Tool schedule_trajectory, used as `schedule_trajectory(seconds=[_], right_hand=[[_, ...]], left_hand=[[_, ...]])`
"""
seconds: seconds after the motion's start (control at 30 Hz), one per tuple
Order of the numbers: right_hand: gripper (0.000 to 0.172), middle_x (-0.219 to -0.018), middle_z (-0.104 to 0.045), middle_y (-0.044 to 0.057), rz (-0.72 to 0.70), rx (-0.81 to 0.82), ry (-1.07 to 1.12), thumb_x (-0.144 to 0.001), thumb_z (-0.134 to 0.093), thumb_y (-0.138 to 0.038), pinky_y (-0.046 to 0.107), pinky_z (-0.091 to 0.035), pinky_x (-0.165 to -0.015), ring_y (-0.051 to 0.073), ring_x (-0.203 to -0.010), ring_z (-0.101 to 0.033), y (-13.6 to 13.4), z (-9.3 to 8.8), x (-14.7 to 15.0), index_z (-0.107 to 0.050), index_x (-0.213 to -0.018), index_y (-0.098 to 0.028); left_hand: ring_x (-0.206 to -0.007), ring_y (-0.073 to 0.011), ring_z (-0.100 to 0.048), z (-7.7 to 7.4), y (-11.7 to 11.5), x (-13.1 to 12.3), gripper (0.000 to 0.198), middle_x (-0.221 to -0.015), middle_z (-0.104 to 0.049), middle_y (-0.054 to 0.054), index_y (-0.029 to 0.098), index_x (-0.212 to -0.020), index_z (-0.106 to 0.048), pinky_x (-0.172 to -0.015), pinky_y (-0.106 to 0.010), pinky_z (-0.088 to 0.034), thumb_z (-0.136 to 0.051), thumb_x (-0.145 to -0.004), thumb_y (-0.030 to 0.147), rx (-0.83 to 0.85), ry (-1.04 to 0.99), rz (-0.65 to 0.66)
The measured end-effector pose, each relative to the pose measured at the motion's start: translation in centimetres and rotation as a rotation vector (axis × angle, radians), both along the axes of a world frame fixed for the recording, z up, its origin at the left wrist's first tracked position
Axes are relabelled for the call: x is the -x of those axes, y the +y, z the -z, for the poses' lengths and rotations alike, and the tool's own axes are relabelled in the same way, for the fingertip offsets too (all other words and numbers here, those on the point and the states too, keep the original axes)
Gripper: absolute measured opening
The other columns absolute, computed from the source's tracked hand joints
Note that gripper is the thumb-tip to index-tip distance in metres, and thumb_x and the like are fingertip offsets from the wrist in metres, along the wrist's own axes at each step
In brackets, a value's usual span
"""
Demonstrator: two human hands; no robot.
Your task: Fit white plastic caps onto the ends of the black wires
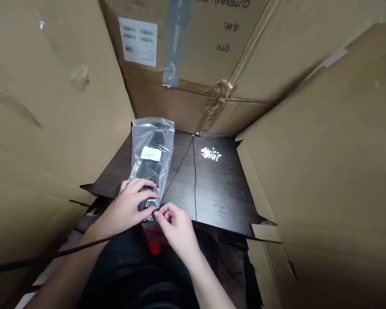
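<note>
A clear plastic bag (169, 141) with a white label (151, 153) lies on the left of the dark table, holding long, thin black pieces. My left hand (133, 201) rests on the bag's near end with its fingers spread, the thumb reaching toward my right fingertips. At the bag's lower right corner, my right hand (176, 223) is closed in a pinch. A thin black cord (179, 166) runs from the back of the table down to those fingertips; its end is hidden there.
A second black cord (194, 180) crosses the table (225, 193) to its front edge. Small white pieces (211, 154) lie in a pile at the back right. Cardboard walls (193, 103) enclose the table at the back and both sides. Another dark cable (83, 245) passes across my left forearm.
</note>
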State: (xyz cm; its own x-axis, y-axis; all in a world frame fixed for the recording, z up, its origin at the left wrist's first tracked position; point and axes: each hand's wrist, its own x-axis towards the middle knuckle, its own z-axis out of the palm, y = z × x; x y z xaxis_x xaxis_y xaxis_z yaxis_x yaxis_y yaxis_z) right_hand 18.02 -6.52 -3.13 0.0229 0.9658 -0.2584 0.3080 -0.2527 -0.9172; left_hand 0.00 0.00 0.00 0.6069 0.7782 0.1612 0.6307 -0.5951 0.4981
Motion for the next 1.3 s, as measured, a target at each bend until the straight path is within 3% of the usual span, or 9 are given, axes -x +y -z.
schedule_trajectory(seconds=[0.13, 0.27, 0.43, 0.6, 0.73, 0.93, 1.17, 1.3], right_hand=[[0.022, -0.052, -0.055, -0.005, -0.017, 0.026, 0.020, -0.089, -0.061, -0.035, 0.024, -0.036, -0.053, 0.011, -0.049, -0.047, -0.2, 0.2, -0.1, -0.061, -0.072, -0.020], [0.021, -0.053, -0.055, -0.005, -0.021, 0.055, 0.048, -0.090, -0.059, -0.034, 0.024, -0.037, -0.053, 0.011, -0.048, -0.048, -0.5, 0.2, -0.2, -0.060, -0.074, -0.020], [0.022, -0.054, -0.054, -0.005, -0.009, 0.019, 0.011, -0.091, -0.058, -0.033, 0.023, -0.037, -0.052, 0.011, -0.049, -0.048, -0.4, -0.1, -0.4, -0.059, -0.072, -0.021], [0.022, -0.055, -0.055, -0.005, -0.016, 0.027, 0.043, -0.093, -0.055, -0.032, 0.023, -0.038, -0.052, 0.011, -0.047, -0.049, -0.6, -0.1, -0.5, -0.056, -0.074, -0.022], [0.023, -0.055, -0.054, -0.004, 0.003, -0.048, -0.041, -0.093, -0.056, -0.032, 0.024, -0.037, -0.053, 0.012, -0.049, -0.049, -0.9, -0.3, -0.6, -0.055, -0.072, -0.021], [0.025, -0.054, -0.053, -0.003, 0.014, -0.147, -0.197, -0.093, -0.052, -0.031, 0.026, -0.036, -0.056, 0.013, -0.051, -0.049, -1.0, -1.0, -0.6, -0.053, -0.070, -0.021], [0.024, -0.051, -0.051, -0.006, -0.065, 0.098, 0.079, -0.096, -0.050, -0.037, 0.024, -0.039, -0.049, 0.012, -0.041, -0.049, -1.0, -0.7, -1.2, -0.051, -0.076, -0.023], [0.024, -0.051, -0.049, -0.008, -0.086, 0.143, 0.155, -0.097, -0.051, -0.035, 0.023, -0.039, -0.048, 0.010, -0.040, -0.048, -0.9, -0.8, -1.5, -0.049, -0.077, -0.023]], left_hand=[[-0.118, -0.0240, -0.059, 0.0, 0.1, 0.1, 0.009, -0.120, -0.071, -0.003, 0.026, -0.095, -0.075, -0.102, -0.043, -0.033, -0.070, -0.088, 0.023, 0.033, 0.025, 0.048], [-0.120, -0.0248, -0.060, -0.2, 0.2, 0.4, 0.014, -0.122, -0.071, -0.003, 0.027, -0.099, -0.075, -0.103, -0.043, -0.035, -0.069, -0.088, 0.022, 0.061, 0.028, 0.071], [-0.127, -0.0286, -0.056, -0.2, -0.3, 0.9, 0.022, -0.135, -0.065, -0.004, 0.029, -0.105, -0.075, -0.109, -0.048, -0.034, -0.078, -0.083, 0.029, 0.078, 0.034, 0.071], [-0.138, -0.0315, -0.048, 0.9, -1.0, 0.7, 0.031, -0.149, -0.054, -0.008, 0.030, -0.112, -0.073, -0.114, -0.053, -0.032, -0.080, -0.082, 0.029, 0.045, 0.034, 0.058], [-0.141, -0.0318, -0.046, 1.5, -1.2, 0.5, 0.038, -0.153, -0.051, -0.010, 0.028, -0.120, -0.070, -0.115, -0.053, -0.033, -0.078, -0.083, 0.027, 0.005, 0.002, 0.035], [-0.141, -0.0333, -0.047, 1.4, -1.3, 0.6, 0.042, -0.152, -0.053, -0.009, 0.029, -0.124, -0.069, -0.116, -0.055, -0.034, -0.078, -0.082, 0.029, 0.000, -0.002, 0.009], [-0.142, -0.0318, -0.046, 1.5, -1.4, 0.3, 0.037, -0.151, -0.054, -0.008, 0.031, -0.120, -0.071, -0.116, -0.055, -0.032, -0.076, -0.084, 0.030, -0.004, 0.006, 0.011], [-0.140, -0.0316, -0.047, 1.5, -1.6, 0.0, 0.038, -0.151, -0.055, -0.008, 0.031, -0.121, -0.071, -0.115, -0.053, -0.032, -0.076, -0.083, 0.029, 0.000, 0.001, -0.005]])
